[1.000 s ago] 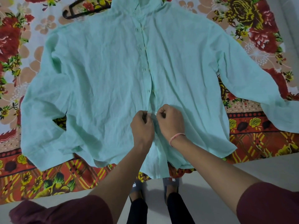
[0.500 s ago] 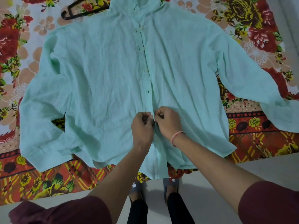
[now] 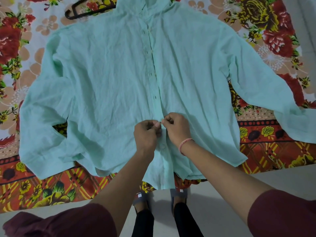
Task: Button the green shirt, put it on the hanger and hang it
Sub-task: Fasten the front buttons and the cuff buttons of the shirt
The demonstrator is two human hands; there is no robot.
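The pale green shirt (image 3: 109, 86) lies spread front-up on a bed, sleeves out to both sides, collar at the far end. Its button placket (image 3: 152, 69) runs down the middle. My left hand (image 3: 146, 134) and my right hand (image 3: 177, 129) meet on the lower placket, each pinching an edge of the fabric with thumb and fingertips. A closed button shows just below them. A black hanger (image 3: 80, 11) lies beyond the shirt's left shoulder, partly hidden under the cloth.
The floral bedsheet (image 3: 266, 134) covers the bed, whose near edge runs across the lower frame. Below it are a pale floor and my feet in slippers (image 3: 142, 199). A pink band circles my right wrist.
Both hands have stayed on the lower placket, fingers shifting slightly on the fabric. The view has drifted a little; the shirt lies as before.
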